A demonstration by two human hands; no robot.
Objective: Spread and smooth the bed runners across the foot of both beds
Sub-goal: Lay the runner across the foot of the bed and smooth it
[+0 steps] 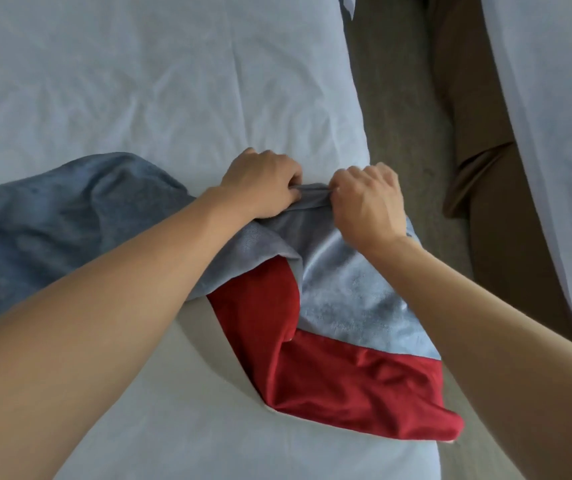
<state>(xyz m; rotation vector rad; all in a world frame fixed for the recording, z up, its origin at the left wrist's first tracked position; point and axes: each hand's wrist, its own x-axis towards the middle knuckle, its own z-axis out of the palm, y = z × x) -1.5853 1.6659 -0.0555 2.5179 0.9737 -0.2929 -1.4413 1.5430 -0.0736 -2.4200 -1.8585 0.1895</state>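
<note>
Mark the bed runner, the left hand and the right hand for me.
bed runner (350, 289): head view, on its pale grey panel beside the red band.
left hand (263, 183): head view, back of the hand.
right hand (367, 202): head view, back of the hand.

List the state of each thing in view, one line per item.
bed runner: bunched and twisted, red lining showing, not yet spread
left hand: closed on the runner's edge
right hand: closed on the same edge
near bed: white sheet, lightly wrinkled
second bed: no runner visible

beds: 2 (139, 98) (561, 133) | bed runner: 1 (346, 299) | hands: 2 (263, 183) (367, 202)
</note>
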